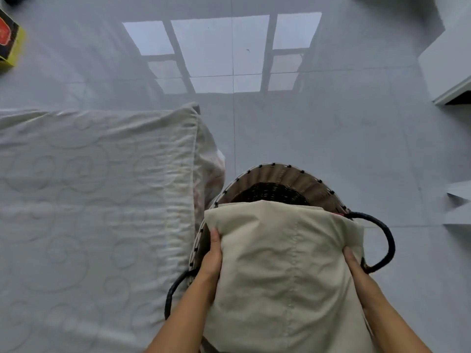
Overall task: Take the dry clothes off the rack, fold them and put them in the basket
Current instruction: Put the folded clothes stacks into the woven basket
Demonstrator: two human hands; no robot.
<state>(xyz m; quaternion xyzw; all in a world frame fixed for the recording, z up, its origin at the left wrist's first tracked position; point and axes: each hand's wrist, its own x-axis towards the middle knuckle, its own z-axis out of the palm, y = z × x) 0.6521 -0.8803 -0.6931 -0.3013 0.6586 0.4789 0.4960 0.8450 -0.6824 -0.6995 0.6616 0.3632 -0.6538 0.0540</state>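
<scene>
Folded beige garment [285,263], held over the wicker basket [280,173] that stands on the tiled floor [331,128] just beside the bed [89,200]. Its long axis runs from my body toward the basket's far rim, with the far edge pointing away from me. My left hand [211,258] and right hand [354,263] each have their grip clamped on a side edge, thumbs on top.
</scene>
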